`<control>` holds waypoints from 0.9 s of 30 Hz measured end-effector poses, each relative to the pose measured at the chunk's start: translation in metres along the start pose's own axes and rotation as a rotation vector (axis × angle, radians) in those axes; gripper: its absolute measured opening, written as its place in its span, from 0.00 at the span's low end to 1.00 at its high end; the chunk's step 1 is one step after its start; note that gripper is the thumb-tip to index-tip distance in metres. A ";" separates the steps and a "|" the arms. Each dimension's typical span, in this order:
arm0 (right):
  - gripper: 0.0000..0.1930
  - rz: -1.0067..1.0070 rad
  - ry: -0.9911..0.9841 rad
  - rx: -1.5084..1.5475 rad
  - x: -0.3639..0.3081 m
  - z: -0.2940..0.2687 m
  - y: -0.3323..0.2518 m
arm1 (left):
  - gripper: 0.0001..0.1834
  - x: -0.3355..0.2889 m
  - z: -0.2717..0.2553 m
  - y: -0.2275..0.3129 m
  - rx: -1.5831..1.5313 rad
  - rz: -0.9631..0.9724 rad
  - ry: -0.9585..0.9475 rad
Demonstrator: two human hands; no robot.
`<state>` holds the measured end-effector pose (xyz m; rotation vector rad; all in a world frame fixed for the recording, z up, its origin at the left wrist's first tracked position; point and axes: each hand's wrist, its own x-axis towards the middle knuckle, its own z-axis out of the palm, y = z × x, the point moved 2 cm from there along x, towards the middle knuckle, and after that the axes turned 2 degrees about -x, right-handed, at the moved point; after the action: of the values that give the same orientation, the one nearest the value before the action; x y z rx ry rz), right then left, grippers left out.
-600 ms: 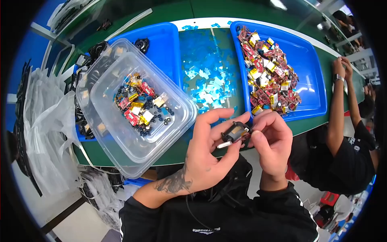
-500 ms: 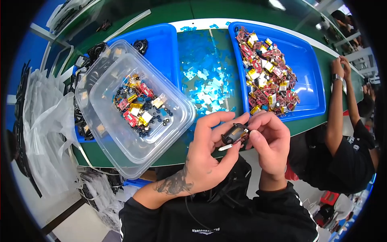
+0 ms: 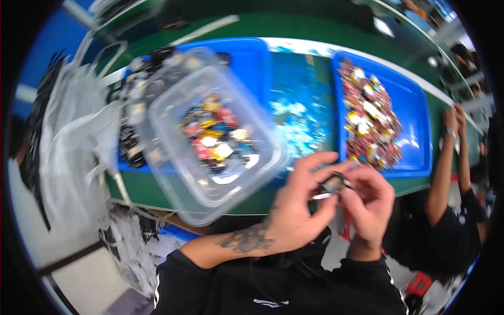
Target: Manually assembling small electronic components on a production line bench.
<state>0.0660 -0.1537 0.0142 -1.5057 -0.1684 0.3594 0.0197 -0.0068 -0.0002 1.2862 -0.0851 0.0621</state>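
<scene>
In front of me I hold a small black plastic housing (image 3: 333,183) between both hands; the picture is blurred, so its inner parts are hard to make out. My left hand (image 3: 296,207) grips it from the left, with thumb and fingers closed about it. From the right, the fingertips of my right hand (image 3: 370,202) are pinched against its other end. A clear plastic box (image 3: 210,191) left of my hands holds red circuit boards, yellow and silver battery-like pieces and small black parts. Beyond my right hand lies a heap of similar red boards (image 3: 370,118) in a blue tray (image 3: 417,142).
Under the clear box is another blue tray (image 3: 252,58) with black parts (image 3: 134,121) in it. Small blue and whitish film pieces (image 3: 296,123) cover the green table between the trays. Translucent plastic sheets (image 3: 79,152) hang at the left. Another person's arms (image 3: 446,152) reach in at the right.
The whole view has shifted, so trays and hands appear farther right and a little lower, and it is now blurred. Both hands keep hold of the black housing.
</scene>
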 end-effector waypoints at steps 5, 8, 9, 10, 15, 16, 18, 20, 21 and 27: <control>0.10 -0.121 -0.144 -0.256 0.032 -0.021 -0.034 | 0.46 -0.023 -0.008 0.026 0.281 0.192 0.018; 0.07 -0.260 -0.155 -0.436 0.104 -0.007 -0.064 | 0.19 -0.058 -0.035 0.052 0.759 0.608 0.115; 0.06 -0.310 -0.154 -0.547 0.135 -0.002 -0.076 | 0.17 -0.073 -0.044 0.054 0.794 0.682 0.114; 0.06 -0.360 -0.209 -0.533 0.173 0.005 -0.077 | 0.18 -0.089 -0.055 0.056 0.901 0.734 0.207; 0.06 -0.139 -0.132 -0.703 0.315 -0.004 -0.055 | 0.27 -0.107 -0.106 0.057 0.766 0.743 1.009; 0.06 -0.114 -0.125 -0.645 0.331 -0.002 -0.042 | 0.32 -0.106 -0.111 0.059 0.620 0.661 1.026; 0.06 -0.122 -0.134 -0.778 0.356 0.000 -0.023 | 0.41 -0.104 -0.115 0.056 0.400 0.464 0.959; 0.06 -0.170 -0.128 -0.922 0.359 0.002 -0.017 | 0.49 -0.104 -0.112 0.050 0.199 0.197 0.765; 0.07 -0.189 -0.117 -0.952 0.358 -0.001 -0.015 | 0.49 -0.102 -0.111 0.046 0.155 0.152 0.706; 0.11 -0.159 -0.050 -0.882 0.371 -0.017 -0.010 | 0.53 -0.083 -0.110 0.049 -0.042 0.080 0.589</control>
<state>0.4203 -0.0460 -0.0188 -2.3319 -0.5333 0.1943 -0.0646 0.1125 0.0076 1.1784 0.3663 0.5010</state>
